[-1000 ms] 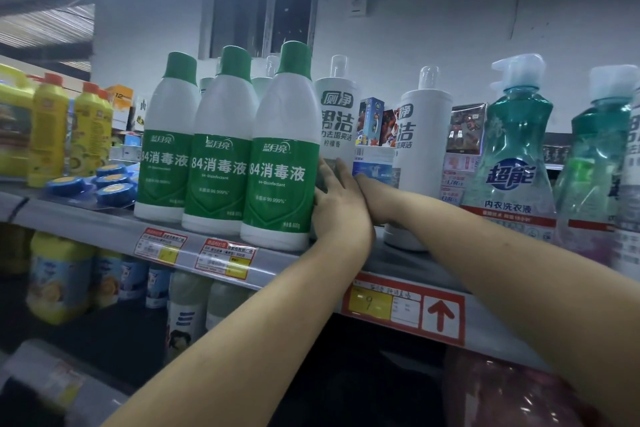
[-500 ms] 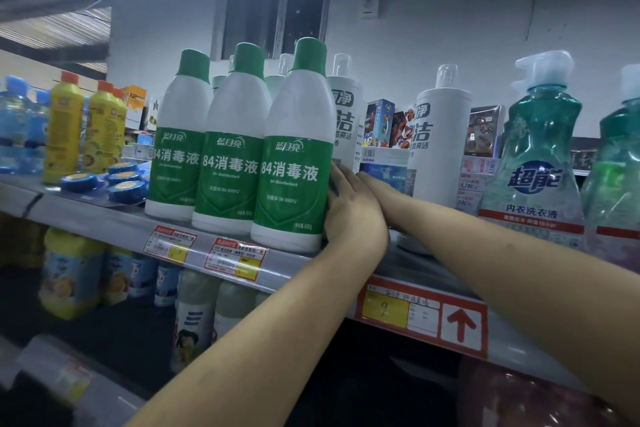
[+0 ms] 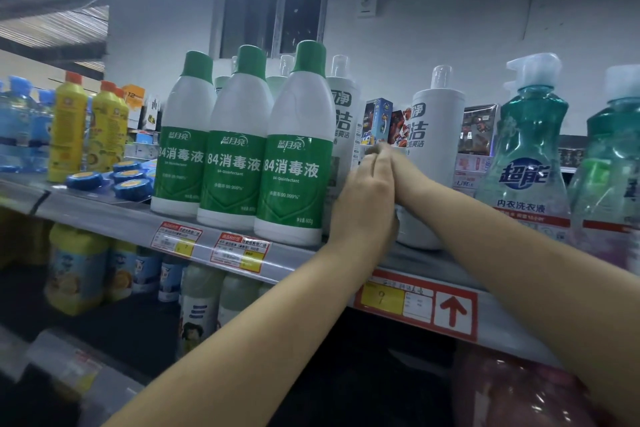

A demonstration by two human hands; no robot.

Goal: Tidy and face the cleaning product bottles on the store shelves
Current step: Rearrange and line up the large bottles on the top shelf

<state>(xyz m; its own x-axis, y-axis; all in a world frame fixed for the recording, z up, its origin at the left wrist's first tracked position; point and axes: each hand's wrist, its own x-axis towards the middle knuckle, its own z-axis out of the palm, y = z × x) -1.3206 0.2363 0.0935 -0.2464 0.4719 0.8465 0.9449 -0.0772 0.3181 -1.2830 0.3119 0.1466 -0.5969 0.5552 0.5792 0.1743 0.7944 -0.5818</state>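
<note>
both hands are reaching into the gap on the shelf (image 3: 104,215) between the disinfectant bottles and a white bottle (image 3: 433,163); the left hand (image 3: 367,198) is lying with straight fingers pointing far into the gap, its back facing the camera, just beside the right disinfectant bottle (image 3: 294,156); the right hand (image 3: 405,177) is lying against it, fingers also stretched out flat and holding nothing, crossing in front of the white bottle; whether either hand is touching a bottle cannot be told; three green-capped disinfectant bottles are standing upright in a row at the near edge, labels facing front, the middle one (image 3: 239,149) and the left one (image 3: 183,142) touching their neighbours; another white bottle (image 3: 343,114) is standing behind the right one; two teal pump bottles (image 3: 530,163) are standing to the right; yellow bottles (image 3: 69,128) and blue round tubs (image 3: 131,184) are sitting to the left; price tags (image 3: 239,251) are hanging along the shelf edge.
</note>
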